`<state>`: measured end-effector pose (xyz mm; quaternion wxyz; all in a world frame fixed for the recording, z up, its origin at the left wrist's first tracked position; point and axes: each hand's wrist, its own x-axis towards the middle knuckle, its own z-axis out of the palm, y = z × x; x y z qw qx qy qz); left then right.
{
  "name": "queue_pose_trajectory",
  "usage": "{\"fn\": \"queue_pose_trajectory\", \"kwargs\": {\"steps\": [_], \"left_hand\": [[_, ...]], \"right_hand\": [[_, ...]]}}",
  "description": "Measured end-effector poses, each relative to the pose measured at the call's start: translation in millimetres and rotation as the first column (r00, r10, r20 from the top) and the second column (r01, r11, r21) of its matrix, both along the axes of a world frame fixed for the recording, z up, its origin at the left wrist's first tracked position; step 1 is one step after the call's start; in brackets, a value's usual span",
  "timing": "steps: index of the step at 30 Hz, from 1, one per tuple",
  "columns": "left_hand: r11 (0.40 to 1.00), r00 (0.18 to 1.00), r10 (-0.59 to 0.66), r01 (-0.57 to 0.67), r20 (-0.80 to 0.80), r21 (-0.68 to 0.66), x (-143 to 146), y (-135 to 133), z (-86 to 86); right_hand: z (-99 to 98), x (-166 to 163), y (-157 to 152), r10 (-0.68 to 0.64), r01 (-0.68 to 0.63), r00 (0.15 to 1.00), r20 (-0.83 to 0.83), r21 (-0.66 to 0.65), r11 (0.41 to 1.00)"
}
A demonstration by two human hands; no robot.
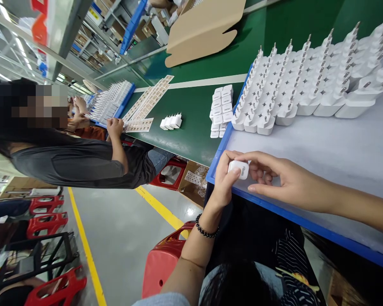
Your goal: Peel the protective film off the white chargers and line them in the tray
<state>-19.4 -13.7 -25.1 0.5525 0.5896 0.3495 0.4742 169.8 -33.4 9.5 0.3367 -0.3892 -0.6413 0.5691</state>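
My left hand (225, 176), with a black beaded bracelet at the wrist, grips a small white charger (239, 169) between thumb and fingers. Grey marks show on the charger's face; its pins are not visible. Close by on the right, my right hand (279, 176) is half curled, thumb apart from the fingers. Its index fingertip reaches the charger's upper edge, and whether it touches is hard to tell. Both hands are over the near corner of a blue-rimmed tray (220, 155). Rows of white plug chargers (287, 85) stand in this tray, pins up.
Stacked white chargers (221, 106) sit beside the tray on the green table (194, 140). Farther left are a short charger row (171, 122), label sheets (147, 102) and a co-worker (83, 157) at another tray. Cardboard (204, 34) lies behind; a red stool (162, 263) stands below.
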Motion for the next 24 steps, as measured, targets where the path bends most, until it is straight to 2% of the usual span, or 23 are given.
{"fn": "queue_pose_trajectory", "kwargs": {"steps": [4, 7, 12, 15, 18, 21, 24], "left_hand": [[0.998, 0.998, -0.064, 0.063, -0.005, -0.026, -4, 2, -3.1], [0.997, 0.997, -0.069, 0.067, -0.034, -0.049, -4, 2, -5.3], [0.993, 0.987, -0.113, 0.11, -0.117, -0.032, -3, -2, -3.5], [0.99, 0.976, -0.144, 0.143, -0.165, -0.016, -3, -4, 0.7], [0.983, 0.955, -0.163, 0.18, -0.248, 0.047, -3, -5, 4.6], [0.96, 0.932, -0.161, 0.224, -0.325, 0.166, -2, -5, 5.1], [0.917, 0.92, -0.141, 0.26, -0.366, 0.301, 0, -4, 0.8]], "right_hand": [[0.0, 1, 2, -0.042, 0.042, 0.999, -0.016, -0.008, 0.999], [0.3, 1, 2, -0.05, 0.048, 0.998, -0.039, -0.03, 0.998], [-5.2, 2, 2, -0.075, 0.056, 0.99, -0.123, -0.146, 0.988], [-6.1, 1, 1, -0.089, 0.066, 0.989, -0.116, -0.187, 0.98], [-2.3, 0, -1, -0.125, 0.114, 0.99, -0.058, -0.171, 0.979], [2.8, 0, -3, -0.163, 0.157, 0.986, -0.023, -0.16, 0.975], [6.4, 0, -4, -0.158, 0.142, 0.986, -0.051, -0.226, 0.964]]}}
